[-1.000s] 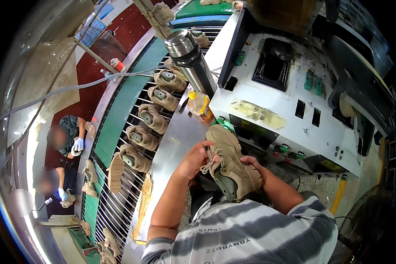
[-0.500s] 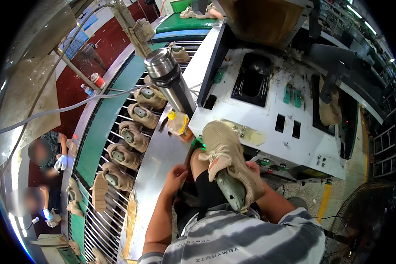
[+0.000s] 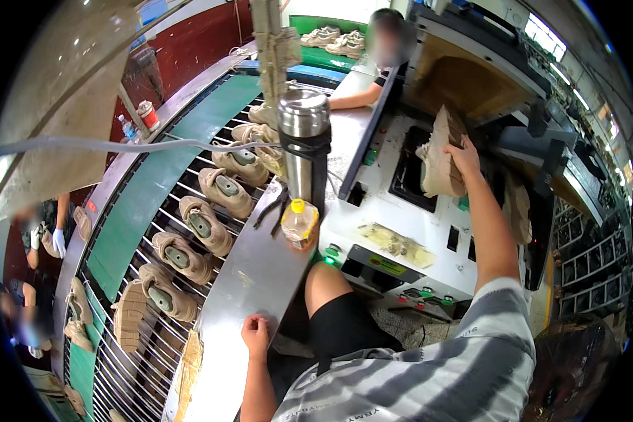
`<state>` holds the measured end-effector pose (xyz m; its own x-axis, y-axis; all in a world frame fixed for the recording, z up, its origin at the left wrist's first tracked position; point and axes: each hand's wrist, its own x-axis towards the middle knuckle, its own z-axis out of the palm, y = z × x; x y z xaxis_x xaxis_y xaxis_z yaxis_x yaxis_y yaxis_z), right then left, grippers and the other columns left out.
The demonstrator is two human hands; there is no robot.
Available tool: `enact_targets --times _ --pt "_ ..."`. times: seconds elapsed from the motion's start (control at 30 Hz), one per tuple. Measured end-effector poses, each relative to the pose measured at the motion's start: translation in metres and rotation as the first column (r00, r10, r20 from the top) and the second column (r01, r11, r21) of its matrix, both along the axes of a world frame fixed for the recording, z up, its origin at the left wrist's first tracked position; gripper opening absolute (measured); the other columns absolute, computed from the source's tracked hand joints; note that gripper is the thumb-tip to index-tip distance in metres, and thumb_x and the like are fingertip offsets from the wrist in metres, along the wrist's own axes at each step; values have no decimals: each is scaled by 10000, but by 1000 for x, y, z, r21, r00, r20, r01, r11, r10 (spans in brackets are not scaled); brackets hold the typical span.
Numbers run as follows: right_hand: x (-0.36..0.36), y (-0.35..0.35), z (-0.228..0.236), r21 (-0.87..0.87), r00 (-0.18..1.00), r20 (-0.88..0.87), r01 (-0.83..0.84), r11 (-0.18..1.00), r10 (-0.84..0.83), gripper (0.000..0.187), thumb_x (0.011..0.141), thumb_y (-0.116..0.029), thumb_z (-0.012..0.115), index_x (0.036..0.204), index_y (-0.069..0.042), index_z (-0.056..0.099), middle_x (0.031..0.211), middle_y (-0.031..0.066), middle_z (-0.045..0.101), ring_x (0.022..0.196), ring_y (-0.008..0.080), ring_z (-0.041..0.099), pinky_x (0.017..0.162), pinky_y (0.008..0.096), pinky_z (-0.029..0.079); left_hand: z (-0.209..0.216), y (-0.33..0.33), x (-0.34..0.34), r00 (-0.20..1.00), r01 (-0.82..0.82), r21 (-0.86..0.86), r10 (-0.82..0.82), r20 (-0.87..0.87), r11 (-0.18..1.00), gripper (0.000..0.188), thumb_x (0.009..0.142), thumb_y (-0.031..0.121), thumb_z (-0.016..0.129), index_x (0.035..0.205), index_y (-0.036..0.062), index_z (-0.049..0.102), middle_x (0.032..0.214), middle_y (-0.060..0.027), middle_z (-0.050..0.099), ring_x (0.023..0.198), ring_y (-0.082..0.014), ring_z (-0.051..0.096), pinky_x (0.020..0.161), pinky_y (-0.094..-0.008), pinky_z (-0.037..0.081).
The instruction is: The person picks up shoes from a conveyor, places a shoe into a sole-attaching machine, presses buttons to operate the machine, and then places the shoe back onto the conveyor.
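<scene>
In my right hand (image 3: 463, 156) is a beige sneaker (image 3: 442, 165), tipped on its side with its chunky sole toward my palm. My fingers are closed around the sole. The sneaker hangs over a black recessed tray (image 3: 405, 184) in the white top of a machine (image 3: 429, 228). My left hand (image 3: 255, 332) rests by the edge of the metal ledge (image 3: 250, 285), fingers curled in, with nothing visible in them. Another beige shoe (image 3: 517, 207) stands in a dark slot at the machine's right side.
Beige shoes (image 3: 205, 224) with grey-green lasts line a roller conveyor (image 3: 130, 362) on the left. A steel flask (image 3: 302, 148), a yellow-capped bottle (image 3: 299, 224) and black pliers (image 3: 271, 207) stand or lie on the ledge. A co-worker's arm (image 3: 355, 100) reaches in beyond the machine.
My right hand has carried the sneaker from above my lap out over the machine's recess. My left hand is now on the ledge side. A co-worker has come into view at the far side.
</scene>
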<state>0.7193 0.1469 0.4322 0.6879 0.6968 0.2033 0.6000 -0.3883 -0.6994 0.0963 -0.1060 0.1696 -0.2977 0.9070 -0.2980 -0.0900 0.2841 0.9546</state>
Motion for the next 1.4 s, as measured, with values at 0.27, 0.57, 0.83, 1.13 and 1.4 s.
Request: enact_targets --times 0.27,0.57,0.83,1.13,1.4 --pt "-39 54 -44 -461 967 241 188 867 -82 923 652 -504 665 1416 -51 413 1439 220 415 1301 351 437 1070 392 369 8 -8 -7 999 53 -34 -53 3 998 56 875 33 588 894 -5 624 756 -53 651 678 -97 605 603 -221 477" --pt "-83 -62 -47 -366 885 405 -73 928 229 564 921 -505 466 1269 -70 549 1310 188 503 1174 383 515 967 444 426 21 31 76 946 225 -47 -206 252 973 294 905 139 556 1159 -9 583 1117 -109 608 1024 -190 567 866 -320 462" --pt "50 -192 -33 -153 831 551 5 988 81 417 754 -236 711 1128 -88 598 1120 155 594 1073 357 554 888 424 464 51 82 197 528 373 59 -264 807 926 764 856 422 547 1469 45 291 1483 -45 349 1210 -279 476 947 -391 422" --pt "243 -227 -29 -494 952 177 306 814 -251 862 722 -436 696 1422 -53 370 1372 226 476 1245 355 486 1018 424 393 16 6 80 824 247 -163 -119 553 955 405 886 307 554 1196 48 538 1015 -86 652 863 -195 623 797 -342 492" --pt "213 -258 -68 -119 754 421 596 794 -504 861 721 -604 654 1410 -152 404 1311 201 543 1196 420 509 984 522 418 59 -85 -19 866 -131 -127 175 468 983 298 891 224 526 1124 44 571 958 -105 652 829 -188 615 775 -333 498"
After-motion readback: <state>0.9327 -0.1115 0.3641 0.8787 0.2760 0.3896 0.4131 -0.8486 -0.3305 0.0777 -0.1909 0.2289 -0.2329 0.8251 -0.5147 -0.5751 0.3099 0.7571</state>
